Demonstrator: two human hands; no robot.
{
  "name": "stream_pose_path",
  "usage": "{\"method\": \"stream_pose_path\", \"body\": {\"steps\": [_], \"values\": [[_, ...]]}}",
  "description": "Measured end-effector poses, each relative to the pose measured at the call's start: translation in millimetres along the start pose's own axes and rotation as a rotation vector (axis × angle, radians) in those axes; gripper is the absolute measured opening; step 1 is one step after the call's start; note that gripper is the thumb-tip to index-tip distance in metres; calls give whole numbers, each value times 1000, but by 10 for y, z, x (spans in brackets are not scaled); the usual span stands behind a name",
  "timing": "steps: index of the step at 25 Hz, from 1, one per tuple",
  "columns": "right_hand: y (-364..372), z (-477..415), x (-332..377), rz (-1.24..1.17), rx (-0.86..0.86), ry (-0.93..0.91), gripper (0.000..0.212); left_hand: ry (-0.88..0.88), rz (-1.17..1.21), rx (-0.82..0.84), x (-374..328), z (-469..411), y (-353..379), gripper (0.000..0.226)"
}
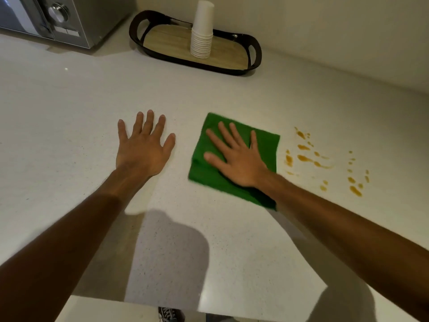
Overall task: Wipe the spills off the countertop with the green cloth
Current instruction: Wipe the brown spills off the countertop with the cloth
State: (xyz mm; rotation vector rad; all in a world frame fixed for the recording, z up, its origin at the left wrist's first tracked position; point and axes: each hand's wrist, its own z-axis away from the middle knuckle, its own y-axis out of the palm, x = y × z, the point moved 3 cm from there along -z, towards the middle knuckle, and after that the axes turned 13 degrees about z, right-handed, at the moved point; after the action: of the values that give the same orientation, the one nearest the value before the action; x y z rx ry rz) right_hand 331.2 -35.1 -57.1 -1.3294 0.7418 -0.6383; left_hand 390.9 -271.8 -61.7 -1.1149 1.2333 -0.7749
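Observation:
A folded green cloth [209, 175] lies flat on the white speckled countertop [69, 126]. My right hand [234, 156] presses down on it, palm flat and fingers spread. Orange-brown spills [304, 158] dot the counter just right of the cloth, with a second cluster of drops [355, 182] farther right. The cloth's right edge sits a short gap from the nearest drops. My left hand [142, 145] rests flat on the bare counter to the left of the cloth, fingers apart and holding nothing.
A dark oval tray [255, 54] with a wooden base stands at the back by the wall, bearing a stack of white paper cups [202, 36]. A silver microwave [67, 17] fills the back left corner. The counter's front edge [139, 304] runs along the bottom.

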Motion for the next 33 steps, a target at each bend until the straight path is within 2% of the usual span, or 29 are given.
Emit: {"method": "stream_pose_path", "body": {"steps": [2,3,5,7,10,11,12,13,15,17,20,21,22,24,26,29,31,33], "values": [[65,320,-50,43,-50,-300,70,1,4,-1,-10,8,-14,73],[53,348,-184,53,-55,-390,69,-1,2,1,-13,16,-20,73],[11,191,-513,95,-20,-369,70,-3,-4,12,-16,29,-31,75],[-48,-122,-823,111,28,-111,75,2,-10,11,-22,34,-34,75],[-93,-509,-996,-42,84,446,79,6,-18,11,-29,37,-27,73],[-103,-573,-923,-91,105,579,80,7,-19,11,-27,33,-27,73],[-115,-608,-788,-115,125,638,82,7,-16,11,-23,27,-26,73],[-110,-611,-620,-113,133,623,83,7,-12,12,-16,22,-24,73],[-66,-451,-250,-60,101,413,83,5,-3,11,-5,21,-18,73],[1,-83,8,0,6,81,79,8,-4,4,-2,19,-9,73],[51,329,-130,68,-64,-415,70,13,-12,-7,-5,2,1,72],[33,316,-291,87,-63,-488,69,14,-14,-3,-4,-3,-1,72],[15,239,-459,102,-43,-481,70,14,-15,-2,-5,-2,1,73],[-29,-25,-739,97,-5,-278,72,14,-17,-7,-6,16,-3,73],[-49,-269,-906,36,3,34,78,13,-22,-7,-15,28,-7,74],[-48,-479,-806,-51,40,389,81,17,-30,-6,-22,24,-13,75],[-57,-499,-532,-58,85,443,84,20,-25,-6,-20,13,-14,74],[-42,-327,-218,-17,63,274,86,15,-26,-1,-20,18,-8,73]]}}
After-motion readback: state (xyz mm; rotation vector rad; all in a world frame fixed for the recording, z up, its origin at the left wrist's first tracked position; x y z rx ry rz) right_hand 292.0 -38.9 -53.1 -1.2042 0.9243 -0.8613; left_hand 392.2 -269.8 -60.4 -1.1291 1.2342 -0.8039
